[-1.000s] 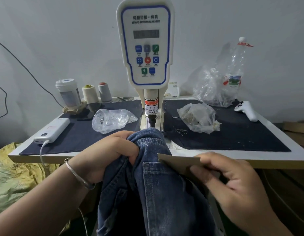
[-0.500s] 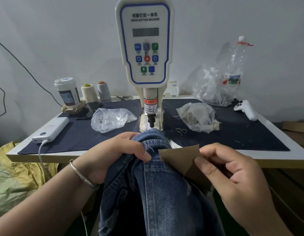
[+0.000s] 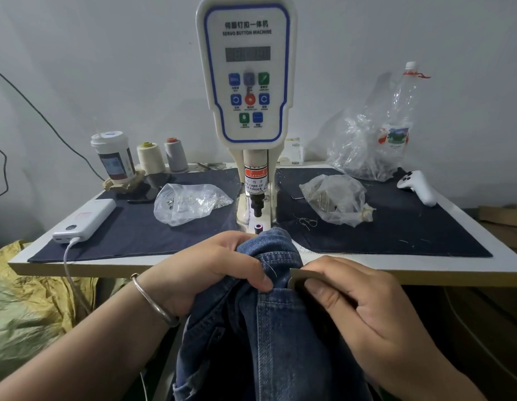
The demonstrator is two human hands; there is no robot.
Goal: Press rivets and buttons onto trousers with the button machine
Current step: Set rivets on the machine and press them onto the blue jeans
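Note:
Blue denim trousers (image 3: 269, 337) hang over the table's front edge, bunched just below the button machine (image 3: 247, 73). My left hand (image 3: 208, 273) grips a fold of the waistband, thumb pressed on the seam. My right hand (image 3: 364, 308) pinches a brown cardboard piece (image 3: 299, 275) flat against the denim beside that seam. The machine's punch (image 3: 256, 208) stands raised over the small lower die (image 3: 258, 227), which sits just beyond the cloth. Two clear bags of metal parts lie on the mat, one on the left (image 3: 189, 202) and one on the right (image 3: 335, 198).
A white table (image 3: 425, 266) carries dark mats. On the left stand a power bank (image 3: 85, 217) with its cable, a cup (image 3: 114, 154) and two thread cones (image 3: 161, 154). On the right are a plastic bottle (image 3: 399, 117), a crumpled bag and a white controller (image 3: 416, 186).
My right hand has brought the cardboard piece down and left, flat onto the denim by the seam. The left hand keeps its grip on the waistband and has shifted slightly.

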